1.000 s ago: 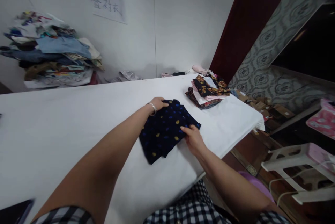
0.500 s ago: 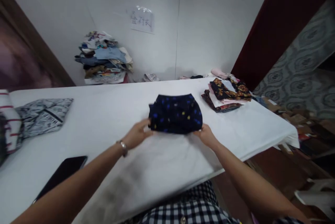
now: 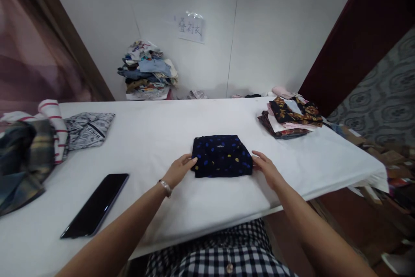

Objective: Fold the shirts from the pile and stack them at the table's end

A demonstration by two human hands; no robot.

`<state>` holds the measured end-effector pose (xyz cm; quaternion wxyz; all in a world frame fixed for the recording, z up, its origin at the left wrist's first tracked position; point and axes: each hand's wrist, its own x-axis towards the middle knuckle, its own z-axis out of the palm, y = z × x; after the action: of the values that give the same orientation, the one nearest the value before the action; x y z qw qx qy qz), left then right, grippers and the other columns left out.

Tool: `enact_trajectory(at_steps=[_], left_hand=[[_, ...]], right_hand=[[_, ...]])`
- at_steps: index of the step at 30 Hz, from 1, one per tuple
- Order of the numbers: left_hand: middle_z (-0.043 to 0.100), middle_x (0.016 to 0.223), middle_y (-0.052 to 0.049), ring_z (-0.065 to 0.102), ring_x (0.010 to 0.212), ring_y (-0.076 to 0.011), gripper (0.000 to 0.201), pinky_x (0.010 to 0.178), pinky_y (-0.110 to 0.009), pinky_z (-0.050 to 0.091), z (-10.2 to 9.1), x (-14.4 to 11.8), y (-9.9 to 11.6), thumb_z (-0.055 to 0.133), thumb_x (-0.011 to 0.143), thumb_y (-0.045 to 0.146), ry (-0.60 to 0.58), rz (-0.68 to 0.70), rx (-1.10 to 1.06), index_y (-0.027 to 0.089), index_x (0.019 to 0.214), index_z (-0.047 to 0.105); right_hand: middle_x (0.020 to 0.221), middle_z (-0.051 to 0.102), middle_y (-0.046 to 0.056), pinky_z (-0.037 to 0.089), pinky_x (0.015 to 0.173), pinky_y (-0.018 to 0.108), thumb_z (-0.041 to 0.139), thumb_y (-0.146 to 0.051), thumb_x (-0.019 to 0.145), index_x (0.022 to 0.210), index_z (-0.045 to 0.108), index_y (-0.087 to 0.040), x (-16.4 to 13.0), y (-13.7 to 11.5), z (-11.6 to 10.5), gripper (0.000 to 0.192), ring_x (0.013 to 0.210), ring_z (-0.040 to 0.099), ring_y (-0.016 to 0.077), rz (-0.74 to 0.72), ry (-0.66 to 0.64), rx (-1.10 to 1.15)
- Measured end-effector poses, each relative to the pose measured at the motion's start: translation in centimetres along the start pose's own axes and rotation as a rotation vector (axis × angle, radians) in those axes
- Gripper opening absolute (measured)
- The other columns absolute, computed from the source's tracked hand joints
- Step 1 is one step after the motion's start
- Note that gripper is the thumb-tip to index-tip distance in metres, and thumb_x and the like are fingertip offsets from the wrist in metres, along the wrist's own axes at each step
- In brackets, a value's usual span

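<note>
A folded dark navy garment with blue and yellow spots lies flat on the white table, right in front of me. My left hand rests at its left edge, fingertips touching the cloth. At the right edge my right hand lies with fingers spread, touching the fabric. Neither hand grips the garment.
A stack of folded patterned clothes sits at the far right of the table. A black phone lies near the front left. Loose garments are heaped at the left edge. A pile of clothes stands by the wall.
The view swung left. The garment went from being held up at its lower edge to lying flat and folded smaller, with both hands now resting at its sides.
</note>
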<state>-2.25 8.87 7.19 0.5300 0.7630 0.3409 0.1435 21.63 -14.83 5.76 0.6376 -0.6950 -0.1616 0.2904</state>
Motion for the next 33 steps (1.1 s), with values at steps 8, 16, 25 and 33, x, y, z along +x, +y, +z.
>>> enact_trajectory(at_steps=[8,16,25,33], left_hand=[[0.072,0.104,-0.007,0.065,0.100,-0.0235,0.029,0.089,-0.032,0.049,2.8,3.5,1.1,0.066,0.074,0.038,0.126,0.036,0.079,0.018,0.095,0.067],[0.070,0.110,-0.012,0.063,0.105,-0.0288,0.037,0.089,-0.037,0.048,3.0,3.8,0.4,0.062,0.079,0.040,0.206,-0.023,0.320,0.019,0.110,0.064],[0.036,0.153,-0.011,0.029,0.142,-0.0262,0.056,0.117,-0.044,0.023,4.9,3.1,2.8,0.043,0.091,0.048,0.229,0.424,0.634,0.018,0.139,0.045],[0.034,0.154,-0.009,0.021,0.145,-0.0256,0.060,0.119,-0.051,0.008,8.4,4.2,1.0,0.036,0.093,0.054,-0.001,0.428,0.831,0.024,0.144,0.041]], right_hand=[[0.084,0.073,0.005,0.051,0.077,0.037,0.076,-0.034,0.057,0.093,0.069,-0.017,3.6,-1.1,3.8,0.041,0.077,0.066,0.0221,-0.001,-0.075,-0.056],[0.092,0.072,0.006,0.050,0.084,0.042,0.062,-0.032,0.068,0.104,0.067,-0.017,5.7,1.2,3.8,0.039,0.088,0.065,0.0253,-0.182,-0.006,-0.411],[0.152,0.037,0.010,0.022,0.116,0.046,0.049,-0.046,0.088,0.136,0.051,-0.021,3.5,-0.6,5.9,0.055,0.142,0.027,0.0255,-0.700,-0.014,-0.711],[0.157,0.026,0.008,0.014,0.115,0.051,0.040,-0.050,0.093,0.145,0.040,-0.022,4.7,1.4,7.1,0.059,0.146,0.018,0.0256,-0.433,-0.193,-1.055]])
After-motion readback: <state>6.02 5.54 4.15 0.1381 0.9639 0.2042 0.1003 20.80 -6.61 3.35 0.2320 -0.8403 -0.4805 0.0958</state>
